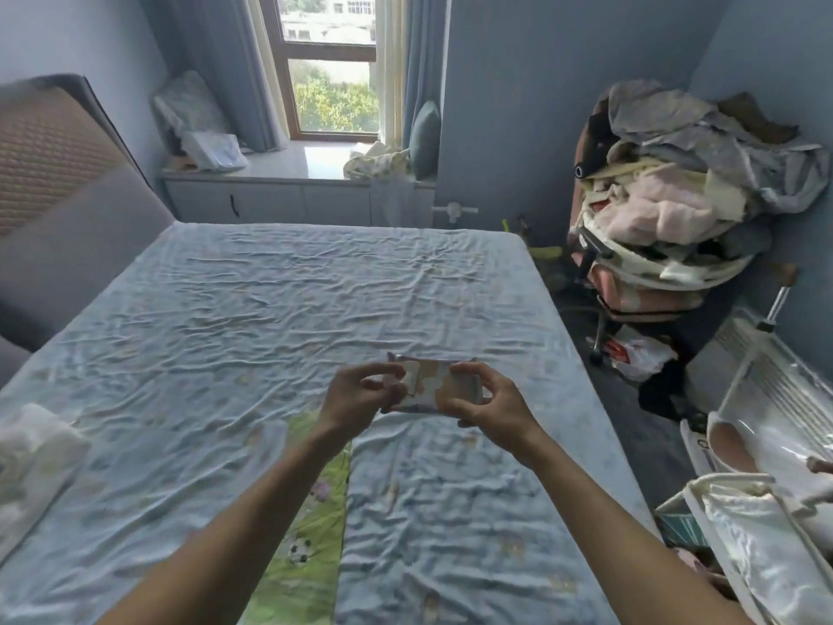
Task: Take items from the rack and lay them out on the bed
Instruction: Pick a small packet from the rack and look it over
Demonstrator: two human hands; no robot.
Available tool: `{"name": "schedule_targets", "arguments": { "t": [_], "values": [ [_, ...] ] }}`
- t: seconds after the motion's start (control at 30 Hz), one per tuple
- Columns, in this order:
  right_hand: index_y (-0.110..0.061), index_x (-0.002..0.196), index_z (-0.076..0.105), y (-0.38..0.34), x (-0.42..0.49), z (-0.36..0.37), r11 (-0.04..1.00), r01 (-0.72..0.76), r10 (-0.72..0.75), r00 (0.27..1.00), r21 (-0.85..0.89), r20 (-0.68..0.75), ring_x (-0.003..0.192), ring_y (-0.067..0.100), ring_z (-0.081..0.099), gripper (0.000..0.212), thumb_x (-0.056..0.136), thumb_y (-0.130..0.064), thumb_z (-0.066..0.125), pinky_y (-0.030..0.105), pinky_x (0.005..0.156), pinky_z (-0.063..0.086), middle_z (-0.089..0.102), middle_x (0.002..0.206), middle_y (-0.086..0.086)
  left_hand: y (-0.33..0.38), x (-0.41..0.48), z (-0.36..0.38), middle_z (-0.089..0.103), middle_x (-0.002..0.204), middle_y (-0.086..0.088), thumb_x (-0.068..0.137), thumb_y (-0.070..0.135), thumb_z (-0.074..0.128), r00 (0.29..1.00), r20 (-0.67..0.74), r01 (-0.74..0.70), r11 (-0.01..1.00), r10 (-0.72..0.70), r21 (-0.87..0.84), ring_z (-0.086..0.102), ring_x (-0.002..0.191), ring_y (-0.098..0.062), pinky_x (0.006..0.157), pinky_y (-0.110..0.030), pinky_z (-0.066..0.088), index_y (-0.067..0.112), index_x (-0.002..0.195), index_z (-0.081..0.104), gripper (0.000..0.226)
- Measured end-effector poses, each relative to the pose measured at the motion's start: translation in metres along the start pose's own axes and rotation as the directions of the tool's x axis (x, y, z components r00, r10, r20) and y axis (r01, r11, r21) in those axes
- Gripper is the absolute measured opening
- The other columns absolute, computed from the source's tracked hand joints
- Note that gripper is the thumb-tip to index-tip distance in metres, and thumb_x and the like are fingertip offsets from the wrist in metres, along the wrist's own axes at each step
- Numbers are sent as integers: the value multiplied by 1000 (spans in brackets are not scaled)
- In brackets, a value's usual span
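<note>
Two bare forearms reached forward from the bottom of the view, over a wide bed (279,300) covered in a wrinkled pale blue printed sheet. A green patterned cloth (306,525) lay flat on the sheet beneath the arms. At the right edge stood a white drying rack (766,390) with pale items draped on it, and behind it, against the blue wall, a chair heaped with clothes (685,182). A folded white cloth (31,453) sat at the bed's left edge. Out over the middle of the bed, both hands held one small folded patterned cloth (430,383), printed in cream and tan. The left hand (360,396) pinched its left end between thumb and fingers; the right hand (487,403) pinched its right end the same way. The cloth appeared to be just above the sheet; whether it touched could not be told. The step in hand looked to be setting this item down. Next, it likely needed lowering onto bare sheet beyond the green cloth, smoothing flat, then letting go.
</note>
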State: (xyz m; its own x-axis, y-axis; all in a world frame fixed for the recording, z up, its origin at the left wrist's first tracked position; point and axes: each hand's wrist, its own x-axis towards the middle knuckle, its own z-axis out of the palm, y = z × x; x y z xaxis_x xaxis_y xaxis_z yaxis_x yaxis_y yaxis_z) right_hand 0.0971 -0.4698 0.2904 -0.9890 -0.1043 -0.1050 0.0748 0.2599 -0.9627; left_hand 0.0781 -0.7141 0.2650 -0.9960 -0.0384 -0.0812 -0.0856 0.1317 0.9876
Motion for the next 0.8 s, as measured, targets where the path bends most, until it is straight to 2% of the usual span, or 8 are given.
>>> {"name": "schedule_targets", "arguments": {
  "t": [0.13,0.27,0.33,0.47,0.53,0.63,0.7,0.8],
  "values": [
    [-32,122,69,104,47,18,996,-37,37,999,-81,3,103,22,73,47,82,-20,89,48,79,65,65,119,-11,-106,38,27,81,92,-21,82,1,87,999,-26,41,999,-40,27,70,67,-24,63,-37,58,13,106,84,27],
    [-34,123,67,223,90,47,989,-90,93,996,-113,18,106,12,70,49,81,-22,88,45,88,62,64,117,-17,-227,72,53,83,90,-5,82,0,87,995,-62,86,995,-84,43,72,65,-8,59,-24,57,15,106,84,28],
    [-33,124,66,282,104,62,983,-115,121,992,-140,34,107,6,67,48,83,-20,86,37,90,61,64,118,-18,-290,81,62,83,87,2,82,3,88,993,-58,109,991,-105,75,70,62,-3,60,-23,56,22,105,84,30],
    [-34,131,64,392,124,93,960,-132,156,984,-247,83,109,1,64,50,86,-23,83,10,84,49,67,122,-11,-403,93,76,83,83,7,82,6,87,985,-86,157,979,-147,129,72,63,-6,59,-23,57,30,102,84,32],
    [-33,135,63,439,129,106,937,-140,172,982,-319,75,114,8,63,52,87,-26,81,15,90,49,65,126,-9,-450,96,82,81,77,10,82,9,87,983,-92,172,972,-158,161,74,63,-6,60,-26,58,36,100,83,33],
    [-40,141,59,492,128,117,846,-108,160,986,-522,56,123,17,52,54,89,-40,75,37,106,47,56,126,-7,-502,97,91,82,87,14,79,18,88,984,-110,166,957,-143,239,78,75,-9,69,-34,64,43,99,83,32],
    [-45,145,54,510,124,119,808,-99,150,988,-581,40,125,17,44,57,91,-47,71,38,110,43,47,132,-7,-521,95,95,82,97,16,81,22,88,989,-122,121,950,-89,290,76,80,-6,72,-35,64,39,102,84,27],
    [-47,146,52,517,123,118,801,-77,126,991,-594,43,124,16,42,57,92,-49,70,36,110,43,43,133,-7,-525,93,97,76,113,17,82,29,86,994,-105,55,929,-18,365,74,89,-3,76,-36,63,35,108,83,27]
  ]
}}
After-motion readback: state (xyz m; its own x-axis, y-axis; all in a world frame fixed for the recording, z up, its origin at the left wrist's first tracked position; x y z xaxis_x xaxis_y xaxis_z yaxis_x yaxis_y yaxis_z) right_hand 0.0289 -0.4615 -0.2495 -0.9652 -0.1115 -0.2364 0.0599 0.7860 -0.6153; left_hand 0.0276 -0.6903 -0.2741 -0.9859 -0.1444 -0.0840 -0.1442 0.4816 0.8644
